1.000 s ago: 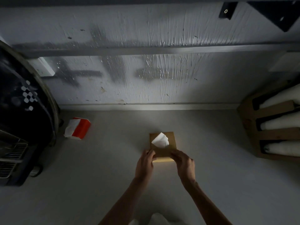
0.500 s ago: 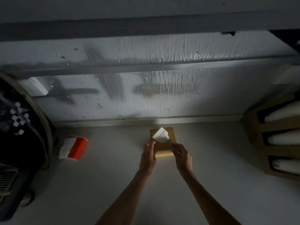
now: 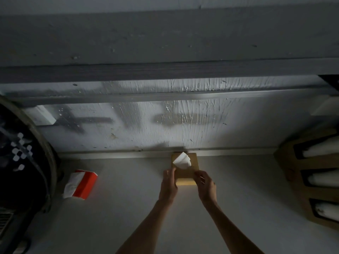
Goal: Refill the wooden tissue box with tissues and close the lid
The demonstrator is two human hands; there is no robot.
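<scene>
With your left hand (image 3: 168,186) and right hand (image 3: 205,186) pinching the small square wooden tissue box (image 3: 185,173), push gently and keep the white tissue (image 3: 182,160) poking out.

- One wooden tissue box (image 3: 185,174) with one white tissue (image 3: 182,161) sticking up.
- Two hands: a left hand (image 3: 169,184) and a right hand (image 3: 205,186).
- One red tissue pack (image 3: 81,184).
- Three white rolls (image 3: 323,178) in one brown rack (image 3: 289,162).

Dim, grainy light is prevailing; a brighter patch is glaring off the wall (image 3: 183,121) toward twelve o'clock (edges are bowing, corners are darkening).
</scene>
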